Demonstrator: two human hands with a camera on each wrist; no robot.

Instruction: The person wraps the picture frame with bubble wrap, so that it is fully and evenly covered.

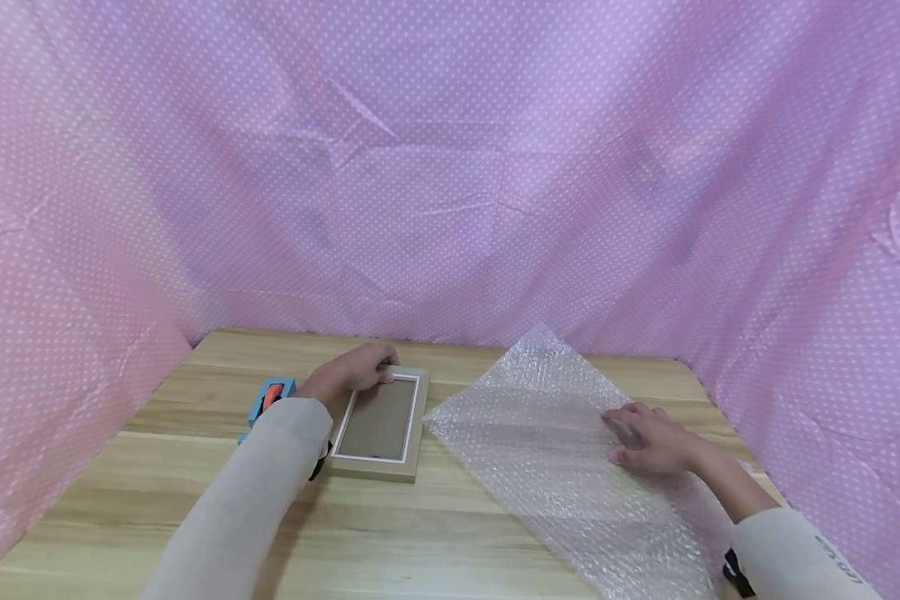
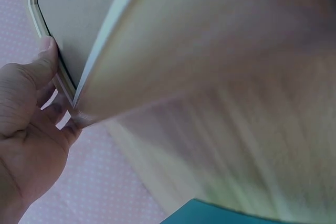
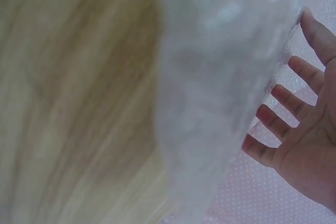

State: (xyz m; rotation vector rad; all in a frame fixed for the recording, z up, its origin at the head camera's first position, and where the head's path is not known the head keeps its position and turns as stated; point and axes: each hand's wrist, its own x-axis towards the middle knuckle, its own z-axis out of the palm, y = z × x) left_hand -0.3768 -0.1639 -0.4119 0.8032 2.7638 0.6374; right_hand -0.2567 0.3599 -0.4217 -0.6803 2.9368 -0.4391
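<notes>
A light wooden picture frame [image 1: 417,425] with a white inner border and a brown panel lies on the table, left of centre. My left hand [image 1: 358,368] grips its far edge, thumb on the frame's face and fingers round the outer side, as the left wrist view also shows. To the right, a clear sheet of bubble wrap [image 1: 525,433] is spread with one corner pointing to the back and another close to the frame. My right hand [image 1: 656,442] rests on the wrap's right part; in the right wrist view its fingers [image 3: 275,121] are spread and fairly straight.
A blue tape dispenser [image 1: 288,387] with an orange part stands left of the frame, partly behind my left forearm. The wooden table [image 1: 172,467] ends at a pink polka-dot curtain [image 1: 435,208], which hangs at the back and both sides.
</notes>
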